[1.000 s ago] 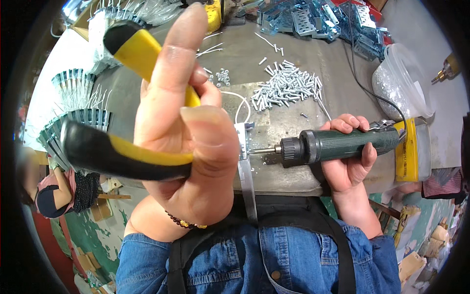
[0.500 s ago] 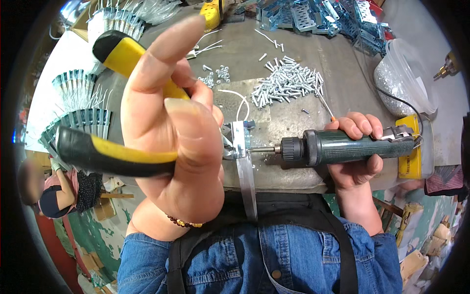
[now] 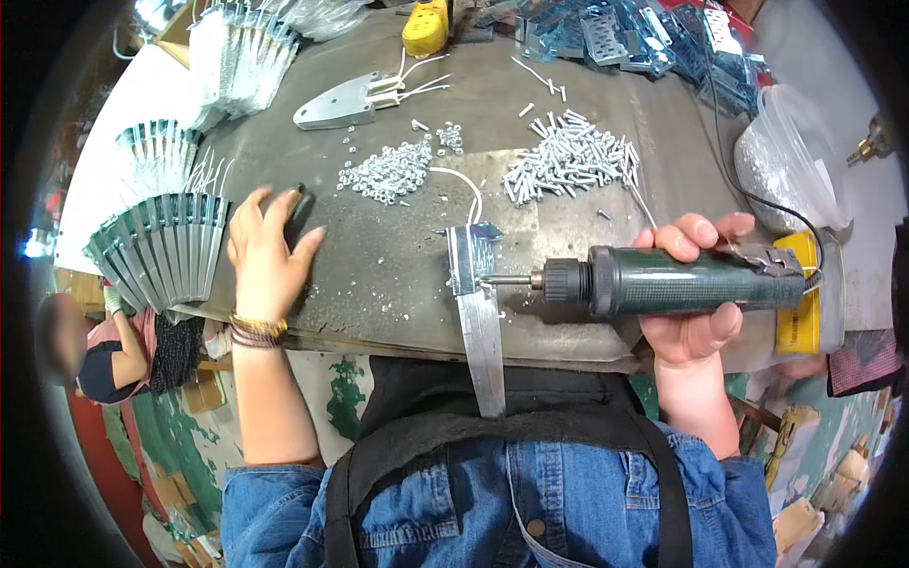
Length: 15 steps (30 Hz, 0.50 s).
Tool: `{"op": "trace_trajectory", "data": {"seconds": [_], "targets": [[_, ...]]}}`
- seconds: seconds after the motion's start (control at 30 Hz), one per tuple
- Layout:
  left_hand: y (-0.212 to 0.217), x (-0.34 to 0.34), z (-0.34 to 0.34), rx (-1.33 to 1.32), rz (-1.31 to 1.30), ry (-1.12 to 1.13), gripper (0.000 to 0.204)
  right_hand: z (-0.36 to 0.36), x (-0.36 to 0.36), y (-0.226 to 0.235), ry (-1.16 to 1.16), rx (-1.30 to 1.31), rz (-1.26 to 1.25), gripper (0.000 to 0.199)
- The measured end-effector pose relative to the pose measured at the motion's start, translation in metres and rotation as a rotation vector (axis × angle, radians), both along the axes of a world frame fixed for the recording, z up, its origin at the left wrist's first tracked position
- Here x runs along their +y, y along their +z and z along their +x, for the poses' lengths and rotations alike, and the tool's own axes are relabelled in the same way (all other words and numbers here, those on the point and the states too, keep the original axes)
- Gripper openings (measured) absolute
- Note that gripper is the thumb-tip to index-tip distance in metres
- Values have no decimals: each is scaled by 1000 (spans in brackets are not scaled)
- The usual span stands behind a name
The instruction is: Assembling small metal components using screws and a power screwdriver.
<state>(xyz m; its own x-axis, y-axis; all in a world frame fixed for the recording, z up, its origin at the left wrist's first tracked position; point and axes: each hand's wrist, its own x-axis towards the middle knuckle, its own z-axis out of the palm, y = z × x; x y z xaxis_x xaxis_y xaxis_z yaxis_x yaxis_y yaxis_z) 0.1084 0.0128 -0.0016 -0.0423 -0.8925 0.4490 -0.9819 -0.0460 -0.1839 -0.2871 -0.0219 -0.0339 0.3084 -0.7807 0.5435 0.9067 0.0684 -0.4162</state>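
My right hand is wrapped round a dark green electric screwdriver, which lies level and points left. Its bit meets the side of a shiny metal bracket at the table's front. A tapered grey metal piece extends from that bracket past the table edge, and a white wire curves up behind it. On the left, my left hand rests low over the tabletop with thumb and fingers apart. Beside its fingers shows a dark handle of the pliers; the rest is hidden under the hand.
Nuts and screws lie in piles mid-table. Behind them sits a pointed grey part with wires. Fanned grey parts stand at left, blue-tinted brackets far back, a clear tub at right. Another person is far left.
My left hand has dropped from the raised pliers near the bracket to the tabletop at left, its fingers now apart. The nut pile has come into view. The screwdriver stays at the bracket.
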Motion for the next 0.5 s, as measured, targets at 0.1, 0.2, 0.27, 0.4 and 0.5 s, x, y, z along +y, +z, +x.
{"op": "trace_trajectory", "data": {"seconds": [0.1, 0.2, 0.27, 0.4, 0.5], "targets": [[21, 2, -69, 693, 97, -367, 62, -1, 2, 0, -7, 14, 23, 82], [21, 8, -119, 984, 467, -601, 81, -8, -2, 3, -20, 31, -79, 83], [19, 19, -126, 1000, 431, -573, 83, -16, 4, 15, -40, 11, -169, 72], [7, 31, -125, 939, 294, -592, 87, -24, 12, 16, 12, -12, -167, 54], [3, 30, -130, 1016, 293, -639, 89, -12, 26, 14, -111, 9, 362, 43]]}}
